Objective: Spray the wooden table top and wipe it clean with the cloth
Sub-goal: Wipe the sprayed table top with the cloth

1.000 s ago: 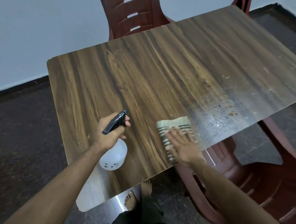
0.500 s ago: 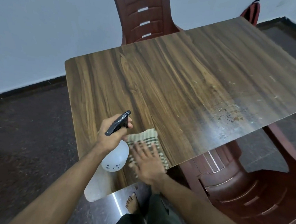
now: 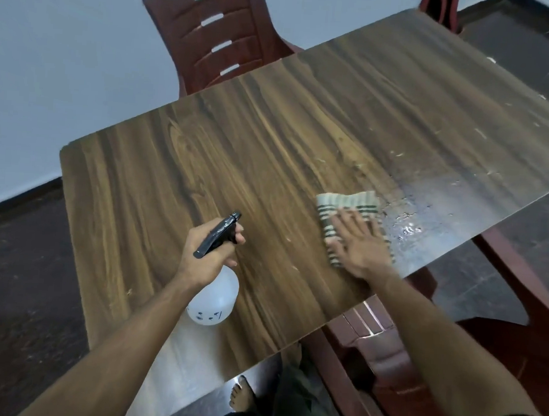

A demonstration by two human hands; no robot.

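The wooden table top [image 3: 269, 162] fills the middle of our view, and the striped cloth [image 3: 347, 209] on it has moved: half a second ago it lay just beside the spray bottle near the front edge, and now it sits well to the right, at the rim of the wet, beaded patch [image 3: 427, 217]. The bottle has kept about the same place over the table.

The cloth lies close to the near edge, with the wet patch running out toward that edge on its right. The broad stretch of wood behind it and to the left is bare apart from pale flecks. 1 red chair [image 3: 222, 40] stands at the far side and another [image 3: 386, 349] is tucked under the near edge.

Our right hand [image 3: 361, 245] lies flat on the cloth, fingers spread and straight, pressing it down. Our left hand [image 3: 209, 255] grips the white spray bottle [image 3: 212, 303] by its neck, fingers curled at the black trigger head, well apart from the cloth.
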